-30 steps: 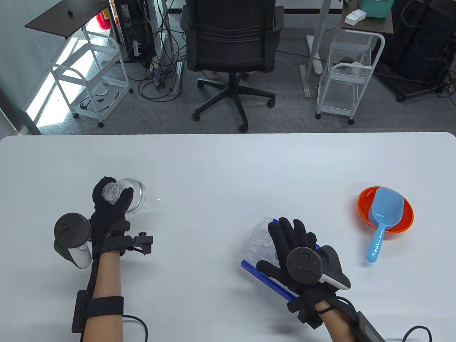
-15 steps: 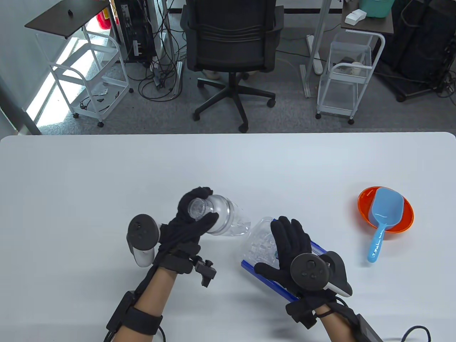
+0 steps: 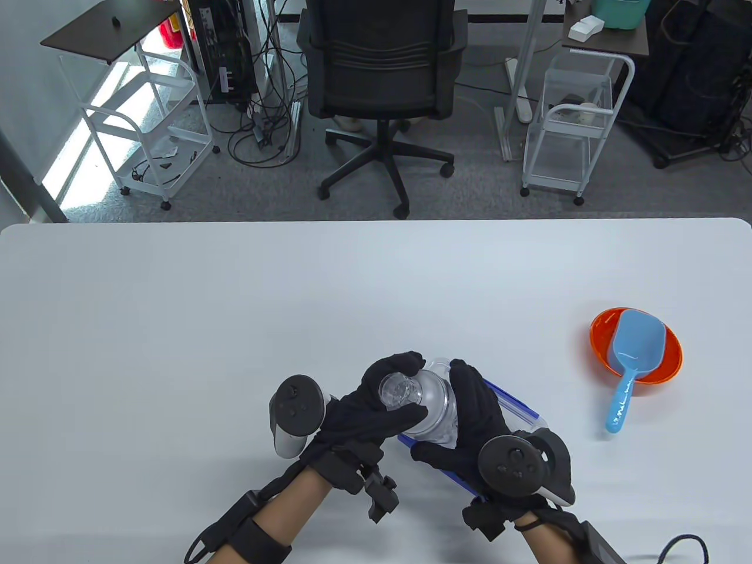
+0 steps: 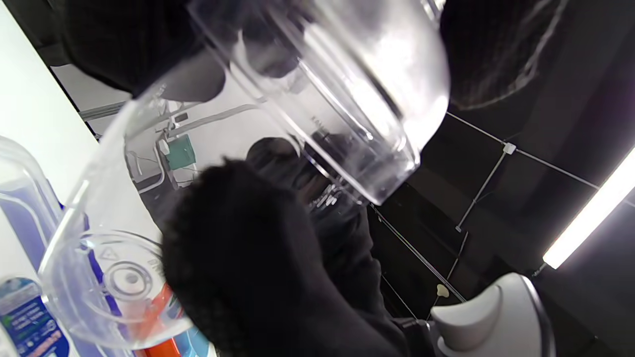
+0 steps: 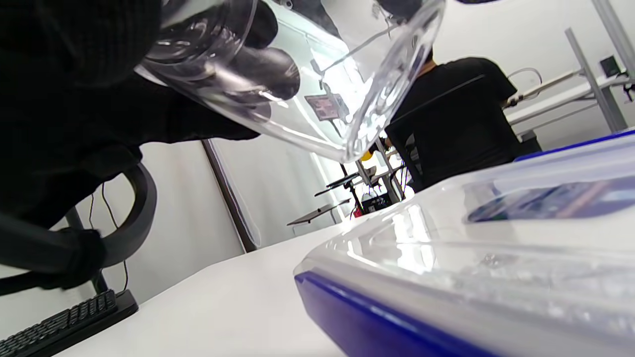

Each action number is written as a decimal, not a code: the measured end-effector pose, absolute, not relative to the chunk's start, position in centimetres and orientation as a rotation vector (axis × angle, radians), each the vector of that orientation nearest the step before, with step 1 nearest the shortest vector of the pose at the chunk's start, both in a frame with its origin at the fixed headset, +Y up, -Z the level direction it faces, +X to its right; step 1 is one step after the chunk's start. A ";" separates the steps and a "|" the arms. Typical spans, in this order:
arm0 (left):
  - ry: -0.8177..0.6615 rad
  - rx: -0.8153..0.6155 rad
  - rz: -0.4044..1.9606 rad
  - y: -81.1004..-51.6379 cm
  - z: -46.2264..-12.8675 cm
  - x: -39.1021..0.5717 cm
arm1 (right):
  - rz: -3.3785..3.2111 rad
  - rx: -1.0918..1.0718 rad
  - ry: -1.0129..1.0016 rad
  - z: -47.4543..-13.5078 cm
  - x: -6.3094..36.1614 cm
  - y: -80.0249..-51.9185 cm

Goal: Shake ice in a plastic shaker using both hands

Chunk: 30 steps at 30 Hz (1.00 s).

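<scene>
My left hand (image 3: 405,390) grips the clear shaker lid (image 3: 396,392) by its narrow top, fingers curled round it. The lid sits against the mouth of the clear shaker cup (image 3: 440,420), which my right hand (image 3: 446,411) holds tilted, fingers over one side and thumb under. Both hands meet at the table's near middle. In the left wrist view the lid (image 4: 347,89) fills the top and the cup's round base (image 4: 124,280) shows lower left. The right wrist view shows the cup (image 5: 307,99) above the table. Ice inside is hidden by the gloves.
Under my right hand lies a clear box with a blue rim (image 3: 517,411), also close in the right wrist view (image 5: 471,258). An orange bowl (image 3: 672,352) with a blue scoop (image 3: 634,352) stands at the right. The white table (image 3: 235,305) stretches away to the left and far side.
My left hand carried the lid from the table's left to the right, up to the cup's mouth. My right hand kept holding the cup over the box.
</scene>
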<state>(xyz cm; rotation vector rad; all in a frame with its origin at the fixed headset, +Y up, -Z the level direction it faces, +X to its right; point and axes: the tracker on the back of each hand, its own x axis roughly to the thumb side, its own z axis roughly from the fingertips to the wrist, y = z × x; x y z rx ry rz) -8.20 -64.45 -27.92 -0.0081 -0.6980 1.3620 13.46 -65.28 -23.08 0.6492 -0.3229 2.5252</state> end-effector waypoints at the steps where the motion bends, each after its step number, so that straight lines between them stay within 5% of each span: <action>1: -0.711 -0.029 1.378 -64.5 -28.0 -8.1 | 2.518 0.648 -0.338 -23.0 13.5 -65.2; 10: -0.690 -0.088 1.446 -64.1 -28.2 -8.4 | 2.503 0.641 -0.419 -22.7 13.3 -64.7; 20: -0.594 0.069 1.585 -62.2 -29.7 -13.2 | 2.497 0.533 -0.426 -23.4 15.1 -64.7; 26: -0.356 0.457 1.000 -62.2 -33.2 -21.8 | 2.391 0.482 -0.444 -23.6 16.2 -64.2; 30: -0.116 0.405 0.662 -64.9 -35.9 -27.2 | 2.371 0.474 -0.463 -23.6 16.5 -64.1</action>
